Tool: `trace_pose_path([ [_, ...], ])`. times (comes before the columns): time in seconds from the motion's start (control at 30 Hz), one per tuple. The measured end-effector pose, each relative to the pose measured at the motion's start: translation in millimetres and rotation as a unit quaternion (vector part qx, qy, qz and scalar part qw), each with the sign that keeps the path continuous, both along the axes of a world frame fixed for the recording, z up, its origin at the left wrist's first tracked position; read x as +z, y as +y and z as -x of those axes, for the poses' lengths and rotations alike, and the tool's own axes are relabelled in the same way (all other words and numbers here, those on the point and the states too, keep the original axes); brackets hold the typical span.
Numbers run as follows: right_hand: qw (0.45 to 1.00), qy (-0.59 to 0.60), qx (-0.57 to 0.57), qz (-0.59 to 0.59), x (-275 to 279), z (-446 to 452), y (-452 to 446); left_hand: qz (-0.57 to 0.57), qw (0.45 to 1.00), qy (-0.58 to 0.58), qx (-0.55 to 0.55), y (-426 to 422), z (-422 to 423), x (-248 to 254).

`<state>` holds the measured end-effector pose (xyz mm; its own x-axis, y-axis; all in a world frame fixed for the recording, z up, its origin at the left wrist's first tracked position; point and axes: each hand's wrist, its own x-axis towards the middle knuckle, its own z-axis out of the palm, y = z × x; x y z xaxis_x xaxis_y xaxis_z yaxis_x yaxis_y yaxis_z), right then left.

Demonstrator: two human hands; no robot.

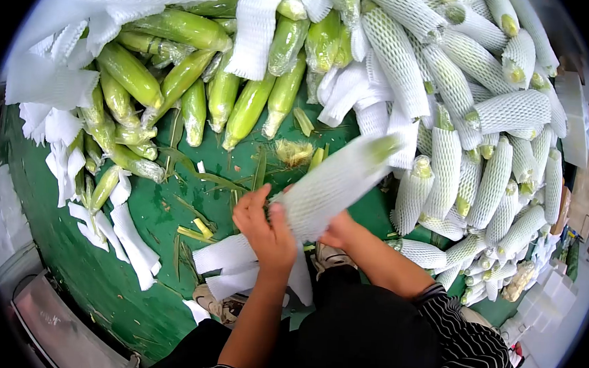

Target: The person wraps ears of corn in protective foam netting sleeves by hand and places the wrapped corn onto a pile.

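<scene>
A sleeved ear of corn [335, 186], in a white foam net and smeared by motion, is held slanting up to the right in front of me. Its green tip pokes out at the upper right end. My left hand [265, 226] is bent at its lower left end, thumb against the net. Under its lower side is my right hand [335, 230], closed around it with the fingers mostly hidden. Below the hands lie loose white foam net sleeves [226, 254], near my shoes.
Several film-wrapped green ears of corn [248, 110] lie at the upper left. On the right is a large heap of sleeved corn [508, 113]. Husk scraps [201, 225] litter the green floor [106, 280]. More foam sleeves [132, 245] lie at left, near a grey bin [63, 325].
</scene>
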<state>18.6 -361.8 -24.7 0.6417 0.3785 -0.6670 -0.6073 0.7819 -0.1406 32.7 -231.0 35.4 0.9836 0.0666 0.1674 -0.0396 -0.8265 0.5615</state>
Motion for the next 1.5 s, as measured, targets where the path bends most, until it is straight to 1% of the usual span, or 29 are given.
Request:
trace_pose_path([
  [0.07,0.967,-0.166,-0.157,-0.109,51,-45,-40,0.155,0.987,-0.008,0.032,3,-28,7],
  [0.13,0.933,-0.237,-0.232,-0.142,126,-96,-96,0.265,0.96,0.037,0.076,8,-65,-4],
  [0.17,0.906,-0.328,-0.21,-0.167,149,-121,-123,0.301,0.945,0.084,0.096,13,-92,-16],
  [0.2,0.869,-0.42,-0.186,-0.186,164,-133,-137,0.161,0.986,0.054,0.002,20,-116,-29],
  [0.23,0.905,-0.35,-0.242,0.031,154,-132,-129,0.086,0.993,0.069,-0.04,17,-138,-39],
  [0.3,0.895,-0.263,-0.092,0.348,102,-107,-107,-0.065,0.987,0.036,-0.145,6,-169,-58],
  [0.33,0.856,-0.253,0.104,0.439,87,-87,-89,-0.114,0.982,0.03,-0.149,2,-181,-69],
  [0.37,0.729,-0.325,0.214,0.563,55,-62,-60,-0.122,0.982,0.05,-0.133,-4,-191,-72],
  [0.4,0.719,-0.287,0.381,0.506,60,-45,-36,-0.133,0.981,0.075,-0.118,-8,-197,-68],
  [0.47,0.482,-0.486,0.413,0.6,18,7,-1,-0.15,0.977,0.132,-0.07,-15,-198,-56],
  [0.57,0.329,-0.509,0.516,0.605,8,16,21,-0.108,0.977,0.184,-0.026,-6,-189,-60],
  [0.6,0.322,-0.524,0.511,0.601,-1,27,25,-0.065,0.978,0.194,-0.026,11,-175,-84],
  [0.67,0.312,-0.551,0.5,0.591,-19,48,35,0.045,0.964,0.261,0.016,33,-142,-89],
  [0.7,0.342,-0.543,0.495,0.586,-18,51,34,0.114,0.94,0.315,0.062,38,-126,-76],
  [0.8,0.352,-0.539,0.478,0.598,-6,54,27,0.17,0.955,0.228,0.087,41,-94,-25],
  [0.83,0.337,-0.534,0.463,0.622,-12,57,30,0.22,0.946,0.221,0.091,44,-85,-14],
  [0.9,0.358,-0.559,0.455,0.593,-11,52,21,0.32,0.922,0.197,0.098,48,-73,3],
  [0.93,0.368,-0.573,0.451,0.577,-4,42,15,0.35,0.925,0.14,0.051,49,-69,8],
  [1.0,0.508,-0.542,0.3,0.598,15,14,-5,0.403,0.914,0.025,-0.043,51,-58,14],
  [1.03,0.57,-0.519,0.221,0.598,29,-2,-18,0.403,0.913,0.016,-0.056,52,-53,16],
  [1.07,0.638,-0.464,0.223,0.572,46,-17,-31,0.398,0.915,0.016,-0.071,49,-50,17],
  [1.13,0.733,-0.463,0.114,0.485,64,-35,-54,0.388,0.915,0.016,-0.11,42,-50,19],
  [1.17,0.754,-0.485,0.065,0.437,69,-41,-57,0.361,0.92,0.018,-0.154,39,-52,19],
  [1.2,0.772,-0.503,0.018,0.388,73,-46,-61,0.396,0.904,-0.006,-0.162,34,-53,17],
  [1.27,0.672,-0.547,0.085,0.492,85,-55,-62,0.465,0.866,-0.051,-0.178,20,-53,10],
  [1.33,0.675,-0.512,0.094,0.523,92,-52,-44,0.551,0.812,-0.093,-0.17,5,-49,11],
  [1.4,0.736,-0.474,0.071,0.478,99,-43,-28,0.378,0.902,-0.057,-0.2,-2,-48,30],
  [1.47,0.779,-0.448,0.065,0.435,94,-37,-29,0.419,0.893,0.003,-0.163,-6,-43,30],
  [1.5,0.757,-0.483,0.073,0.433,95,-39,-32,0.434,0.888,0.006,-0.154,-5,-43,23],
])
